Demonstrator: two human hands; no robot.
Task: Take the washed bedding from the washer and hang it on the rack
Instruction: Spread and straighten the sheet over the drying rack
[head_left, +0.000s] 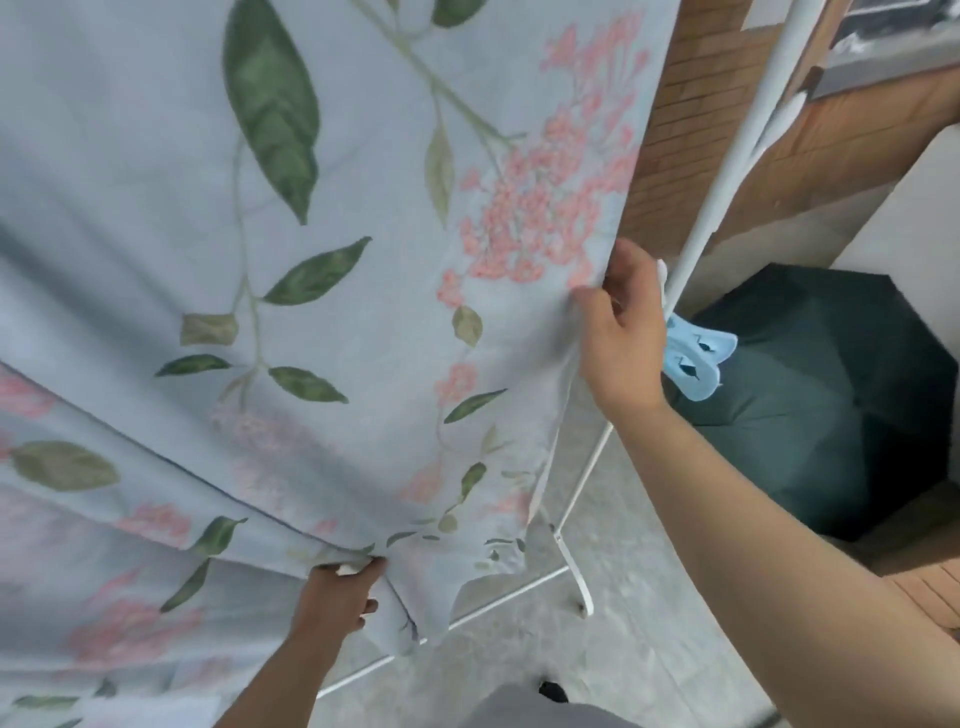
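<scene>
Pale blue cloth with green leaves and pink flowers fills most of the view. It is a bed sheet (311, 260), and it hangs over the white rack (725, 171), spread out to the left of the rack's tall pole. The right hand (623, 338) is just beside that pole. Its thumb and curled fingers pinch the side edge of the sheet. The left hand (340, 592) is low down, left of the rack's foot. Its fingers are curled tight around a fold at the bottom of the sheet. Two light blue clothes pegs (698, 358) are clipped on the pole, just under the right hand. A dark green umbrella (831, 415) lies open on the ground to the right of the rack. A brick wall (691, 130) stands behind the rack, and grey floor (649, 649) lies under it.
</scene>
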